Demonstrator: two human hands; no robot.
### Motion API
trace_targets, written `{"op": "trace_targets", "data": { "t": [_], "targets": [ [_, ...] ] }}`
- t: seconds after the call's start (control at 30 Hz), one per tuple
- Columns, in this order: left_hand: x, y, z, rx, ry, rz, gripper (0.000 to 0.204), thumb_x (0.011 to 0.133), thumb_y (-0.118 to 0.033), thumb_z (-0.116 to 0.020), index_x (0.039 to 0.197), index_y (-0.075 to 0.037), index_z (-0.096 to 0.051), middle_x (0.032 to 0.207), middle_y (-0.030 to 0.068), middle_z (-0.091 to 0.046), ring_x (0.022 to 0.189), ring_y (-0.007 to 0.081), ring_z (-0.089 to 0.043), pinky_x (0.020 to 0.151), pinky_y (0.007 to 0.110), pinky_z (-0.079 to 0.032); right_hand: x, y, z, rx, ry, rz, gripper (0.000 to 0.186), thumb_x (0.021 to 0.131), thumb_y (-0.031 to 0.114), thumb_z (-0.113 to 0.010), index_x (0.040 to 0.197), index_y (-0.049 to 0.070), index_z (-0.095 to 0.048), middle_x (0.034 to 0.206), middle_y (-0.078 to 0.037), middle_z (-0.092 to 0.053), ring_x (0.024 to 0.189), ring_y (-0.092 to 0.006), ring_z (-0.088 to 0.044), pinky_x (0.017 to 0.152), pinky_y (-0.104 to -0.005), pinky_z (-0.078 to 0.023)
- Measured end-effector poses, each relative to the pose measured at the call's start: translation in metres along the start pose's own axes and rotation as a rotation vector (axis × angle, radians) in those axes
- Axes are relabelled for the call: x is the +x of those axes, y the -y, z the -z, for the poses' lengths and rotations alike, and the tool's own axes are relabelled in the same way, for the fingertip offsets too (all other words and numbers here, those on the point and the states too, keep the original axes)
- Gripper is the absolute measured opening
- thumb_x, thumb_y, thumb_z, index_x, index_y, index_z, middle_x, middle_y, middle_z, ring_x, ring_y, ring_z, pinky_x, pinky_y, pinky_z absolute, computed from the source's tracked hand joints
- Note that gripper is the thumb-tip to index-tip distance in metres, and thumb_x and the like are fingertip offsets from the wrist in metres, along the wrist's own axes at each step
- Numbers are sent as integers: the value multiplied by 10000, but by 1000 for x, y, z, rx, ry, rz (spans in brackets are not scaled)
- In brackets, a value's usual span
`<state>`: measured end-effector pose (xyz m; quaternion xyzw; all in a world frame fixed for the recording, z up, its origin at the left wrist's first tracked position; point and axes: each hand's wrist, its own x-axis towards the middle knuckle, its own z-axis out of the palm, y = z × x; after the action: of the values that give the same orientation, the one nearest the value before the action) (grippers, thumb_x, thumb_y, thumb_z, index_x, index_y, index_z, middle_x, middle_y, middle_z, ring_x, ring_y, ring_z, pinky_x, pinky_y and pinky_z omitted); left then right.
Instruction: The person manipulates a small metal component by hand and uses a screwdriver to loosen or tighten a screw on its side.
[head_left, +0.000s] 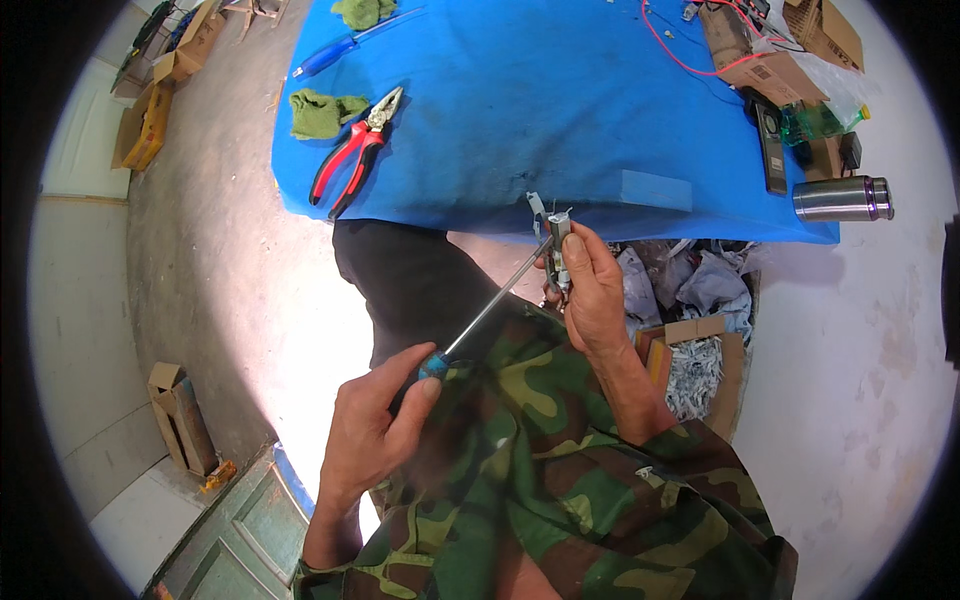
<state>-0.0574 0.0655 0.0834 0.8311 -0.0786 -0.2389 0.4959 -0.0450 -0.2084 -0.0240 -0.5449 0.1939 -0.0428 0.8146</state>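
My left hand point(372, 418) is wrapped round the blue handle of a screwdriver point(497, 298), whose long metal shaft slants up to the right. Its tip meets a small grey-and-white metal part point(559, 248), pinched upright between the thumb and fingers of my right hand point(594, 285). A thin light-grey piece point(536, 210) sticks up from the part's left side. Both hands are above my lap, just short of the table's near edge. The kind of part is too small to make out, and my right fingers hide some of it.
On the blue-covered table point(520, 110) lie red-and-black pliers point(358, 152), green gloves point(322, 114) and a blue-handled screwdriver point(330, 56). A steel flask point(843, 199) lies at the right edge, near a dark handheld device point(770, 150). Below stands a box of whitish strips point(694, 378).
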Motion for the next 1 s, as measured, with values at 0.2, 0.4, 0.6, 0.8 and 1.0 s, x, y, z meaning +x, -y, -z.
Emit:
{"op": "trace_targets", "data": {
  "t": [0.2, 0.4, 0.6, 0.8, 1.0],
  "targets": [
    [-1, -1, -5, 109, 15, 12, 347, 1023, -159, -664, 1305, 41, -690, 848, 137, -737, 719, 170, -694, 689, 317, -541, -3, -11, 7, -158, 23, 67, 380, 1103, 189, -620, 1428, -2, -577, 1086, -60, -694, 851, -70, -631, 682, -217, -514],
    [4, 4, -12, 119, -5, -52, 344, 1020, -154, -665, 1303, 41, -691, 834, 154, -732, 675, 187, -690, 657, 325, -535, -4, -14, 6, -128, 51, 101, 366, 1027, 33, -674, 1361, -62, -561, 1224, -90, -696, 1042, -107, -669, 825, -253, -549],
    [9, 7, -14, 100, 0, -29, 344, 1024, -161, -668, 1304, 38, -687, 817, 140, -729, 658, 187, -688, 646, 325, -535, 2, -15, 8, -298, -35, -27, 325, 1047, 125, -694, 1311, -48, -614, 1094, -81, -734, 945, -117, -701, 811, -273, -578],
    [12, 9, -20, 67, -13, -37, 331, 1032, -160, -660, 1305, 26, -689, 765, 108, -712, 625, 166, -665, 613, 310, -521, 6, -16, 7, -371, -120, 122, 290, 1056, 155, -695, 1251, -58, -670, 1028, -89, -751, 872, -129, -719, 769, -291, -583],
    [17, 6, -21, 90, -4, -23, 327, 1043, -163, -645, 1303, 31, -684, 740, 96, -702, 617, 159, -655, 603, 307, -513, 14, -32, 11, -566, -136, 319, 288, 1031, 131, -719, 1262, -35, -675, 938, -112, -761, 827, -149, -732, 740, -306, -574]
  ]
}}
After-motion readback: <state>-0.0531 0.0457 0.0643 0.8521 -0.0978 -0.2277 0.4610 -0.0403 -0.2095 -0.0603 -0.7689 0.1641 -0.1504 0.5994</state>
